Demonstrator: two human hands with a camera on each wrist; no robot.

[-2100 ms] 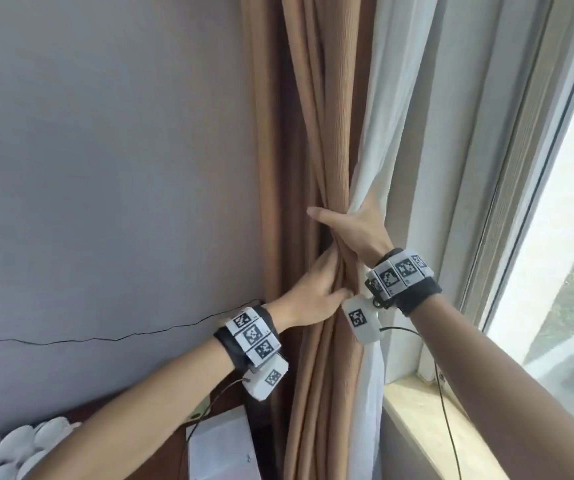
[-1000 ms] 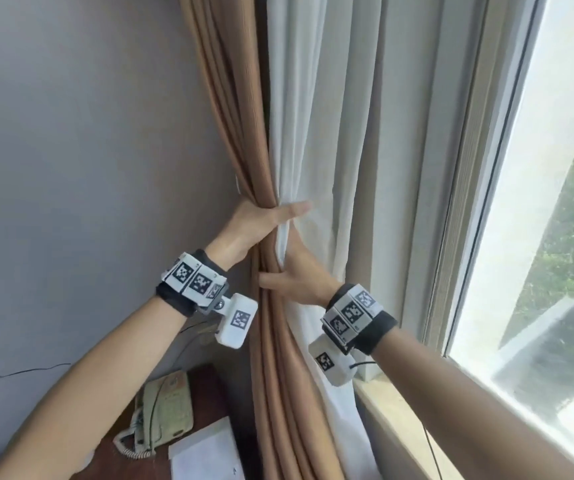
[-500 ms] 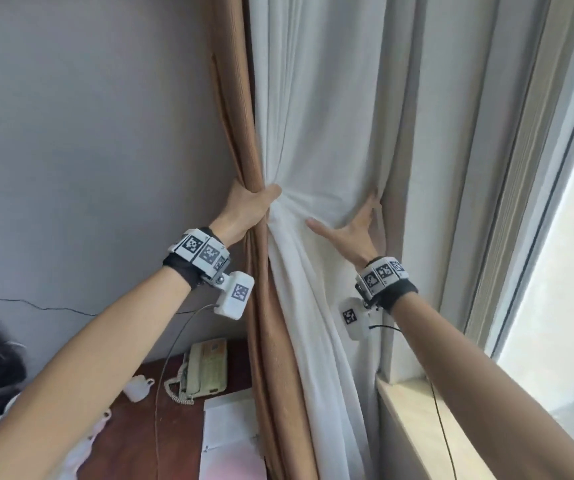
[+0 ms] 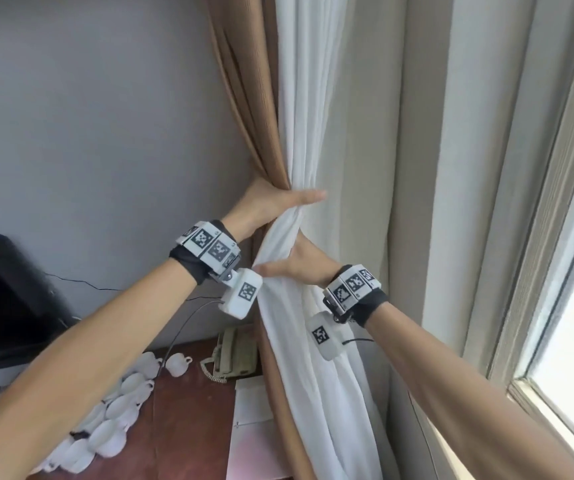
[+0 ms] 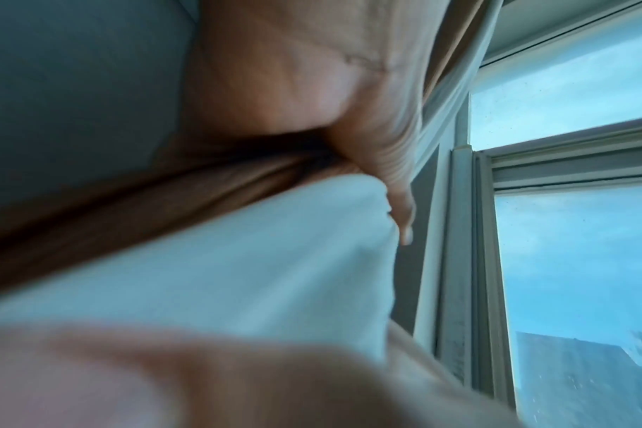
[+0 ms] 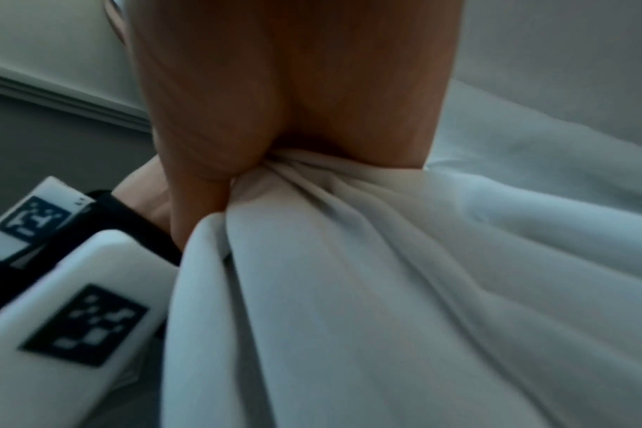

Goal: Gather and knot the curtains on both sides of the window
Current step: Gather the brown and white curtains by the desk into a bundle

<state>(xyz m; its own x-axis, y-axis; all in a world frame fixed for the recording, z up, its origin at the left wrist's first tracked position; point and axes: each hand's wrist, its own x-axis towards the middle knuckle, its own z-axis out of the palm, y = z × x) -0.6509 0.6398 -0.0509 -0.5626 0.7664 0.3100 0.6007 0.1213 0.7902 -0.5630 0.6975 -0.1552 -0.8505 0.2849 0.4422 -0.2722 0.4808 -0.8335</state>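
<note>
A tan curtain [image 4: 244, 81] and a white sheer curtain [image 4: 306, 98] hang together beside the window frame. My left hand [image 4: 271, 202] wraps round both at mid height, thumb stretched across the white fabric [image 5: 239, 260]. Just below it my right hand [image 4: 296, 263] grips the white sheer, thumb pointing left; the right wrist view shows the bunched white folds [image 6: 348, 231] squeezed in its palm. Below the hands the gathered curtains fall loose toward the desk.
A wooden desk [image 4: 181, 427] at the lower left carries a beige telephone [image 4: 235, 355], several white cups [image 4: 112, 410] and white paper [image 4: 251, 410]. A black monitor [image 4: 5, 299] stands at far left. The window [image 4: 573, 341] and its sill are to the right.
My right hand left the spread white sheer, swept it left and now grips it under the left hand. The left hand now wraps both curtains, which are bunched narrower.
</note>
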